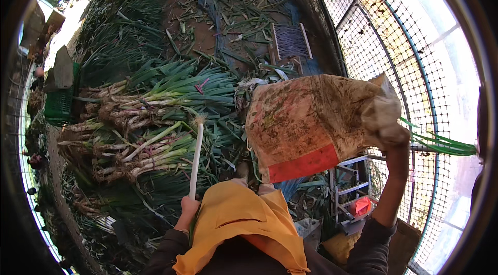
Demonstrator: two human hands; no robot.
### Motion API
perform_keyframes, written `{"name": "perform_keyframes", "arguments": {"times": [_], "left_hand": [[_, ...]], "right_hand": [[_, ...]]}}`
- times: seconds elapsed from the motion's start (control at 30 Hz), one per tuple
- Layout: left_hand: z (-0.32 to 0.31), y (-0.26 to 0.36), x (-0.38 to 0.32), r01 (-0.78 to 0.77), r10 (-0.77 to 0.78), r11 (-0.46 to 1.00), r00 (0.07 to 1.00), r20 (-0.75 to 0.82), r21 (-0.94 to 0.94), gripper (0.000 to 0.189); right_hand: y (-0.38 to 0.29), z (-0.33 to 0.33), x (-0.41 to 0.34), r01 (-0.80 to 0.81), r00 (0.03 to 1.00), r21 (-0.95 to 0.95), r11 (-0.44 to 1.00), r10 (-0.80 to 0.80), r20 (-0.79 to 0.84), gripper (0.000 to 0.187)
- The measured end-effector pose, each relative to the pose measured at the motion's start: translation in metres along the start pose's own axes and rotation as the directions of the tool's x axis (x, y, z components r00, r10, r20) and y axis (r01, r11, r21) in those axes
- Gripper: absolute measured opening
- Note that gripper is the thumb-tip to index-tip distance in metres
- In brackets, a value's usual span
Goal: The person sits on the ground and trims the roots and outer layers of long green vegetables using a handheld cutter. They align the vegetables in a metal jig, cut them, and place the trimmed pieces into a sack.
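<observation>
My left hand is closed around the lower part of a long white leek stalk, which stands upright with its root tuft at the top. Raised at the right, my right hand grips the gathered end of a dirty woven sack with a red patch along its lower edge. The sack hangs out to the left of that hand, and its contents are hidden. Beside the stalk, on the left, lie bundles of leeks with roots and pink ties.
A green plastic crate stands at the left. Loose leaves cover the ground. A wooden-framed rack lies near the mesh fence. At lower right are a metal frame with a red object and a cardboard piece.
</observation>
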State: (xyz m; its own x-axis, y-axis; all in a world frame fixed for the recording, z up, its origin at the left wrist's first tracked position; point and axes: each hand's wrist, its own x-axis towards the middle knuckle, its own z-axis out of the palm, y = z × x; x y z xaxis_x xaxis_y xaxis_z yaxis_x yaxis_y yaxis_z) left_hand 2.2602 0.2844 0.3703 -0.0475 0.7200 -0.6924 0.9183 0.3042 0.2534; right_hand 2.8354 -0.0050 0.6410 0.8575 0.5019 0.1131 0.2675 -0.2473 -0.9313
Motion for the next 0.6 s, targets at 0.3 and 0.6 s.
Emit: {"name": "perform_keyframes", "arguments": {"times": [0.3,0.6], "left_hand": [[-0.048,0.236,-0.077,-0.368,0.517,0.825,0.799,0.308,-0.429,0.018],[0.001,0.257,-0.103,-0.865,0.592,0.333,-0.119,0.797,-0.376,0.037]], "right_hand": [[0.024,0.183,-0.127,-0.192,0.874,-0.080,0.978,0.207,0.439,0.024],[-0.013,0.289,-0.288,-0.348,0.651,-0.242,0.906,0.419,0.633,0.054]]}}
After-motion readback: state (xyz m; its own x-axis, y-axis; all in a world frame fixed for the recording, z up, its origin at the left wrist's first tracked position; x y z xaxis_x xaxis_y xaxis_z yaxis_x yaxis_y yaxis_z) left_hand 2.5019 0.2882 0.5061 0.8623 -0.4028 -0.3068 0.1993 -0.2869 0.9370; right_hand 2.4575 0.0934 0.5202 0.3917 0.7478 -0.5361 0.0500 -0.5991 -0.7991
